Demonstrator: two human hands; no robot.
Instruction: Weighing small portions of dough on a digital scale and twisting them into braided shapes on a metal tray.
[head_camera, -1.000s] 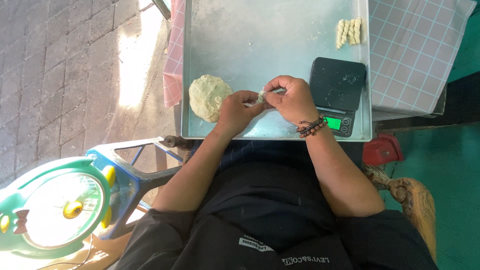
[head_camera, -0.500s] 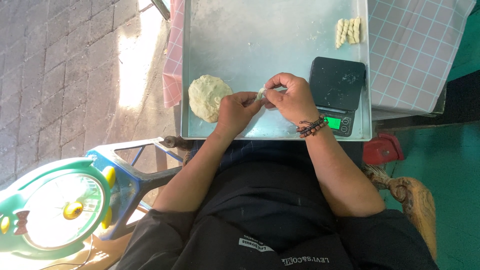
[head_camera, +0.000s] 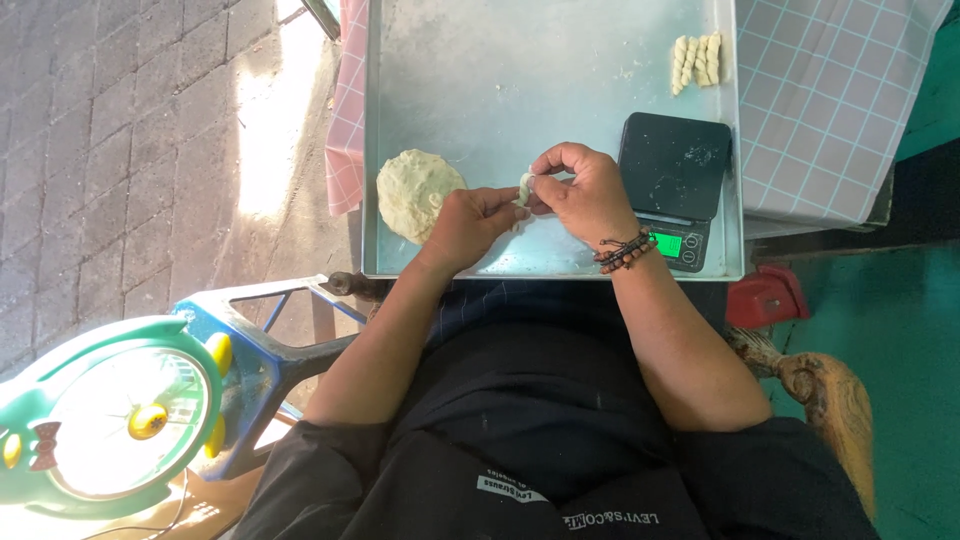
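Fingers of the left hand (head_camera: 468, 222) and right hand (head_camera: 580, 190) pinch one small dough piece (head_camera: 525, 186) between them.

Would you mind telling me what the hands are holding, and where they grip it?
Both hands pinch one small dough piece above the tray: left hand at its lower end, right hand at its upper side.

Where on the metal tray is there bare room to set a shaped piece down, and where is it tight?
The tray is bare across its far middle, between the dough mound and the shaped dough pieces. It is crowded near the front edge, where the left hand and right hand pinch a small dough piece beside the black scale.
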